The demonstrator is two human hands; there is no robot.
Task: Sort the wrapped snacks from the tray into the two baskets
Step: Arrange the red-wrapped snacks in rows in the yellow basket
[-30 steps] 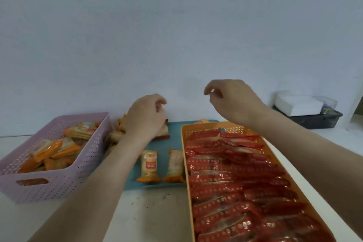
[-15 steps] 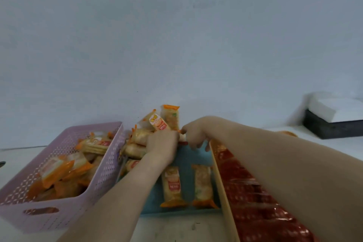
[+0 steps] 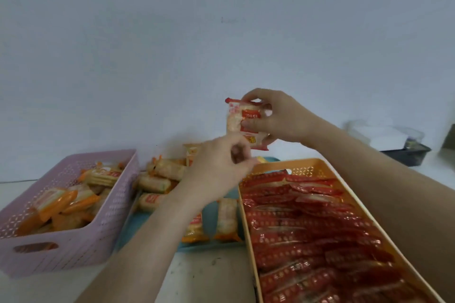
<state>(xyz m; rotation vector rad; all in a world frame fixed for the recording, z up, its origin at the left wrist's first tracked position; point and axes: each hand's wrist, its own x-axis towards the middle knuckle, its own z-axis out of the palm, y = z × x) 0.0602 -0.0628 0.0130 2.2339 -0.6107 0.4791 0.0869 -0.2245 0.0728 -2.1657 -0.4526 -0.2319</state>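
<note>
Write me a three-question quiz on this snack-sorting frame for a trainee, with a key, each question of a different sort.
1. Fill the gap: the blue tray lies ___ the purple basket and the orange basket.
2. Which one holds the red packets? A the purple basket; B the orange basket; C the blue tray.
3. True or false: the right hand holds nothing.

Key
1. between
2. B
3. False: it holds a red-edged snack up in its grip.
</note>
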